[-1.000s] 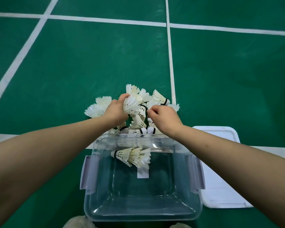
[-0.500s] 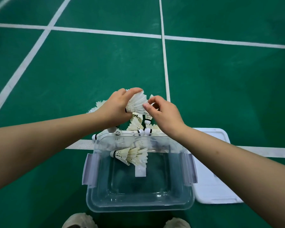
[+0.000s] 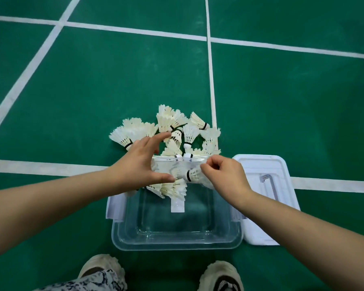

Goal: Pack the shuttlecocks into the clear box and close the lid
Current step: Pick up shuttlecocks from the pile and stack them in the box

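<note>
On the green court floor (image 3: 72, 97), a loose pile of shuttlecocks (image 3: 172, 131) lies just beyond the far wall of the clear box (image 3: 177, 238), close enough that each can be lifted over the rim in one short move; that nearness looks deliberate, to keep the packing quick.

Furthest left, the left hand (image 3: 139, 166) hovers over the box's far-left corner with thumb and fingers spread wide in a curved span. It holds nothing; its fingertips reach toward the near edge of the pile, and its thumb sits just above the shuttlecocks already in the box (image 3: 170, 189), which lie on their sides against the far wall. It seems placed to steady those or to take the next one.

In the middle, the box stands open, mostly bare, its side latches hanging outward, directly in front of the person's shoes (image 3: 101, 267).

To the right, the right hand (image 3: 225, 175) is pinched narrow around a single shuttlecock (image 3: 194, 175), gripping its feather skirt so the cork end points left, over the box's far-right part. Lowering it beside the others appears to be the step in hand.

Furthest right, the white lid (image 3: 282, 211) lies flat on the floor, touching or just beside the box, ready for closing later; most of the packing is not yet done.
</note>
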{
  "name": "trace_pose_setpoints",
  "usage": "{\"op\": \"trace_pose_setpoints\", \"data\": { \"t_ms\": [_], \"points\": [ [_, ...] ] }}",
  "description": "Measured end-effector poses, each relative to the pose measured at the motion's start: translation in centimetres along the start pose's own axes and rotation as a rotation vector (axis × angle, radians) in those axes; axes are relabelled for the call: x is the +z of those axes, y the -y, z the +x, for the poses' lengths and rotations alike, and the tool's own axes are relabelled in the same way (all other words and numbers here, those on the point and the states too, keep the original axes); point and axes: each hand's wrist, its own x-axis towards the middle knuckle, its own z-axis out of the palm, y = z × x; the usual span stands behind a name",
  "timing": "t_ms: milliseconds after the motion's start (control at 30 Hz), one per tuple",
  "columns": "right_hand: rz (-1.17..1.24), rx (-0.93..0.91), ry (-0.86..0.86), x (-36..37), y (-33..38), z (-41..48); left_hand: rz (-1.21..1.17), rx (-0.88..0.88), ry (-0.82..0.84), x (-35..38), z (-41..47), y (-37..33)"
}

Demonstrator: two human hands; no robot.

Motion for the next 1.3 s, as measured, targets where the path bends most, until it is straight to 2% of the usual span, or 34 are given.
{"op": "trace_pose_setpoints", "data": {
  "t_ms": [200, 400, 567, 833, 1033, 1200, 1300],
  "points": [
    [-0.407, -0.017, 0.106, 1.0, -2.2, 0.1, -0.019, -0.046, 0.063, 1.4, -1.0, 0.5],
    [-0.549, -0.046, 0.221, 3.0, -3.2, 1.3, -0.032, -0.008, 0.102, 2.1, -1.1, 0.8],
    [-0.432, 0.062, 0.315, 4.9, -4.3, 2.1, -0.017, 0.022, 0.109, 2.3, -1.0, 1.1],
    [-0.231, 0.196, 0.332, 6.8, -4.3, 3.3, -0.063, 0.058, 0.093, 2.4, -1.1, 2.2],
    [-0.16, 0.262, 0.294, 7.1, -4.3, 3.4, -0.104, 0.054, 0.097, 2.3, -0.7, 2.5],
    [-0.127, 0.315, 0.111, 7.0, -5.1, 1.9, -0.097, 0.043, 0.1, 2.2, -0.8, 2.5],
    [-0.067, 0.381, 0.151, 7.3, -5.5, 1.6, -0.095, 0.039, 0.101, 2.3, -0.9, 2.7]
  ]
}}
